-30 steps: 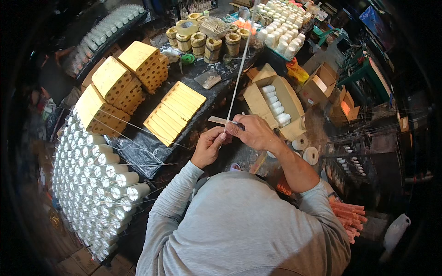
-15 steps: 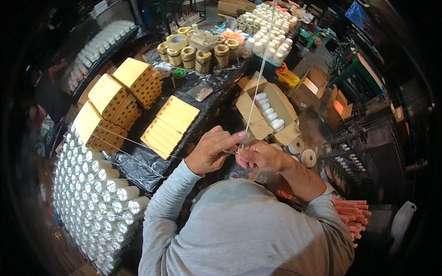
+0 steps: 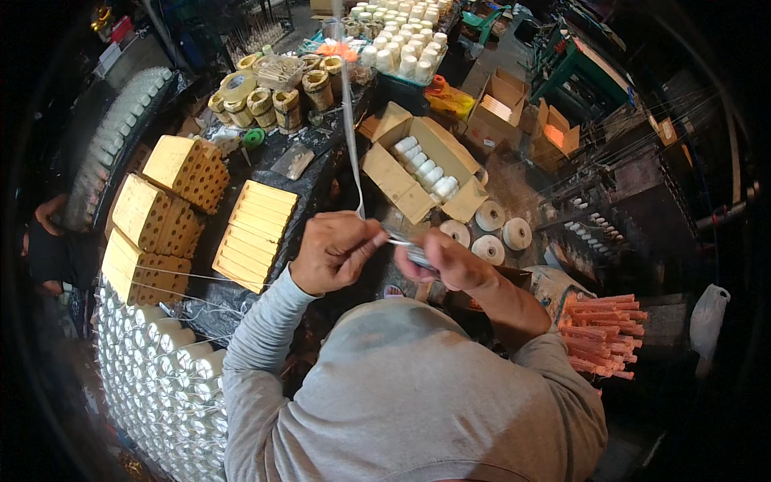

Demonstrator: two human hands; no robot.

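Note:
My left hand (image 3: 336,252) is closed in a pinch on a white cord (image 3: 351,136), which runs up and away from it toward the top of the picture. In my right hand (image 3: 456,262) is a small shiny metal tool (image 3: 419,255); it is smeared, so its kind does not show clearly. The tool's tip points at the left fingertips, close to a short piece of cord between the hands. Both hands are raised in front of my chest, above the gap beside the black-covered table (image 3: 309,181).
Yellow blocks with holes (image 3: 165,213) and a grooved yellow slab (image 3: 255,229) lie on the left table. White cylinders (image 3: 161,386) fill the lower left. Ahead stands an open carton (image 3: 389,173) of white spools, with thread cones (image 3: 488,249) beside it. Orange-red sticks (image 3: 602,333) bundle at right.
The hands have drawn slightly apart, and the metal tool now shows more in my right hand. The view has shifted, so the surroundings sit farther left.

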